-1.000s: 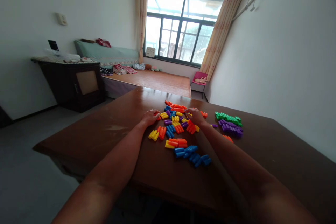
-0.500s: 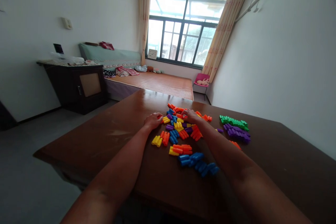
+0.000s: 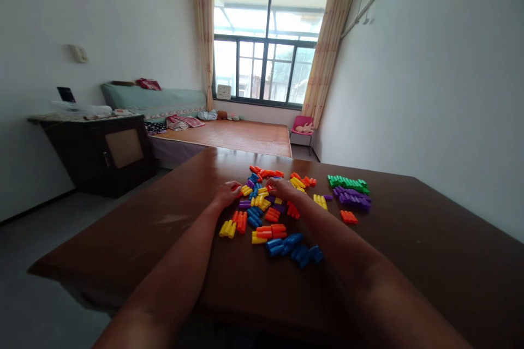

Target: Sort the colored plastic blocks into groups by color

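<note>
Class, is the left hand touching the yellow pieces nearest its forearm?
Apart: the head view shows tabletop between the left hand and those yellow pieces.

We see a glossy, wood-like table [image 3: 164, 229], shiniest by its far left corner. Toward its far right corner, green pieces [image 3: 347, 183] look like smooth plastic; nearer the front edge, blue pieces [image 3: 293, 239] shine likewise. Past the far edge, 2 curtains [image 3: 202, 32] look like matt cloth.

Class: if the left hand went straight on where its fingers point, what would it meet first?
Probably the orange piece close by the left hand, then the yellow pieces; exact depth is unclear.
</note>
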`<state>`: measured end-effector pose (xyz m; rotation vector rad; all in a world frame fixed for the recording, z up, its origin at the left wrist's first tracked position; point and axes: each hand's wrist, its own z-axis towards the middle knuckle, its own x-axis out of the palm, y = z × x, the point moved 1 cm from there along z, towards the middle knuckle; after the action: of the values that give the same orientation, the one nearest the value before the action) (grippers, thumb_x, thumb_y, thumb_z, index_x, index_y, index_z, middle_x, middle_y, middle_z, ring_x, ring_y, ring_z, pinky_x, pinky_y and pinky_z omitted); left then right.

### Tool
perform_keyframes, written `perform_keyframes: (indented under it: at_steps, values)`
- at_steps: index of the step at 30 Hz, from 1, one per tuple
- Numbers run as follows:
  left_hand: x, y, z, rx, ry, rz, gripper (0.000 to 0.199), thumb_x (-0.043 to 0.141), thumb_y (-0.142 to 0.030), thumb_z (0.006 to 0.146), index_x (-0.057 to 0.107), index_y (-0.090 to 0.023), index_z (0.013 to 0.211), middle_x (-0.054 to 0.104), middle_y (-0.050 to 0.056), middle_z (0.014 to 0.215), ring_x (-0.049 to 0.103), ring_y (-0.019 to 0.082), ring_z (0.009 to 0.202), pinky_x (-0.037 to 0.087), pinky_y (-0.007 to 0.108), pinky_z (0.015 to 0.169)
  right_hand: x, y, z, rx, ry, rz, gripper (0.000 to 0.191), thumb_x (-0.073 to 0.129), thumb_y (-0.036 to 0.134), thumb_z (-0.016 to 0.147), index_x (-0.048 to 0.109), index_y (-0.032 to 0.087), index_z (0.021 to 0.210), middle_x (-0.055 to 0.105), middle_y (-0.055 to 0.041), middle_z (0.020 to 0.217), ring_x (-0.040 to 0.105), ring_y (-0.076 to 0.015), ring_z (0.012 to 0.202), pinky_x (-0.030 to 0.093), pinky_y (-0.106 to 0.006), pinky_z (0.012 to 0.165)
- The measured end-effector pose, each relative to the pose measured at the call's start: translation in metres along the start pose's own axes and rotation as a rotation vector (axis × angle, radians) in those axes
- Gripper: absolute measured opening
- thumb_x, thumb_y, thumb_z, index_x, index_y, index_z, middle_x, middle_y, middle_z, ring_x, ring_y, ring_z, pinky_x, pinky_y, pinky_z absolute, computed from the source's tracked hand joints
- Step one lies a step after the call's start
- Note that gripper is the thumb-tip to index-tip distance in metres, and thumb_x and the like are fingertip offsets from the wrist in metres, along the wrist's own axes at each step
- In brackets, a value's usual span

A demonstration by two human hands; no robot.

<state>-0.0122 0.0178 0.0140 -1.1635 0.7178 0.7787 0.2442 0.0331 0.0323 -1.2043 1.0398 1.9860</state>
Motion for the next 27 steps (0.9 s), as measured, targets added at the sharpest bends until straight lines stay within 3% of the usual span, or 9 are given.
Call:
perform_keyframes:
  at_steps: [4,7,10,14,17,19,22,27]
  values:
    - [0.0,0.002,0.003,0.028,0.001,-0.048,0.035,0.054,-0.041,0.082,0.074,-0.023,0.104,0.074,0.005,0.104,0.067,0.024,0.094,0.051,0.029,0.076,-0.012,0.011,-0.009,0.101,-0.08,-0.061,0.026,0.071,0.027,0.072,0.064,0.021,0.096,0.068,-0.0052,0.096,0.06,-0.0198,0.089,0.046,-0.03,0.079]
    - [-0.001,0.002,0.003,0.027,0.005,-0.072,0.037,0.054,-0.042,0.08,0.074,-0.022,0.103,0.075,0.004,0.101,0.067,0.025,0.093,0.052,0.029,0.075,-0.042,0.001,-0.033,0.113,-0.188,-0.021,0.032,0.069,0.028,0.074,0.061,0.022,0.104,0.066,-0.006,0.105,0.059,-0.0191,0.096,0.047,-0.03,0.084]
    - [-0.002,0.001,0.004,0.016,0.009,-0.084,0.037,0.055,-0.044,0.078,0.074,-0.023,0.102,0.075,0.003,0.101,0.067,0.024,0.093,0.052,0.028,0.075,-0.087,-0.033,-0.084,0.139,-0.296,0.098,0.035,0.068,0.031,0.074,0.059,0.019,0.106,0.064,-0.0073,0.107,0.06,-0.0176,0.092,0.049,-0.03,0.081]
    - [-0.002,0.003,0.008,0.007,0.022,-0.079,0.038,0.055,-0.046,0.077,0.074,-0.025,0.102,0.075,0.002,0.1,0.067,0.024,0.092,0.052,0.028,0.076,-0.132,-0.102,-0.182,0.45,-0.291,0.257,0.039,0.072,0.035,0.07,0.06,0.017,0.103,0.066,-0.0085,0.099,0.062,-0.0178,0.083,0.052,-0.03,0.072]
    - [-0.001,0.005,0.011,0.01,0.02,-0.07,0.04,0.054,-0.048,0.075,0.073,-0.026,0.103,0.075,0.002,0.101,0.067,0.025,0.094,0.052,0.028,0.077,-0.133,-0.14,-0.24,0.586,-0.201,0.356,0.038,0.074,0.035,0.067,0.063,0.016,0.098,0.068,-0.0073,0.09,0.063,-0.0182,0.079,0.053,-0.03,0.071]
    - [-0.002,0.006,0.011,0.022,0.026,-0.057,0.043,0.053,-0.051,0.075,0.073,-0.025,0.104,0.075,0.002,0.102,0.067,0.025,0.094,0.051,0.028,0.077,-0.124,-0.151,-0.259,0.604,-0.176,0.371,0.039,0.075,0.035,0.065,0.065,0.017,0.098,0.069,-0.0063,0.091,0.064,-0.0182,0.08,0.053,-0.031,0.074]
    - [-0.003,0.006,0.01,0.04,0.045,-0.05,0.048,0.05,-0.053,0.076,0.071,-0.023,0.106,0.074,0.004,0.104,0.067,0.024,0.095,0.05,0.029,0.08,-0.112,-0.153,-0.264,0.593,-0.159,0.375,0.042,0.076,0.035,0.064,0.066,0.018,0.101,0.07,-0.0062,0.097,0.064,-0.0183,0.085,0.052,-0.031,0.078]
    - [-0.003,0.009,0.009,0.053,0.057,-0.096,0.051,0.05,-0.055,0.075,0.07,-0.021,0.108,0.073,0.004,0.107,0.066,0.023,0.096,0.05,0.029,0.083,-0.117,-0.145,-0.254,0.594,-0.206,0.262,0.049,0.077,0.038,0.066,0.067,0.018,0.109,0.069,-0.0083,0.104,0.064,-0.0201,0.085,0.052,-0.034,0.08]
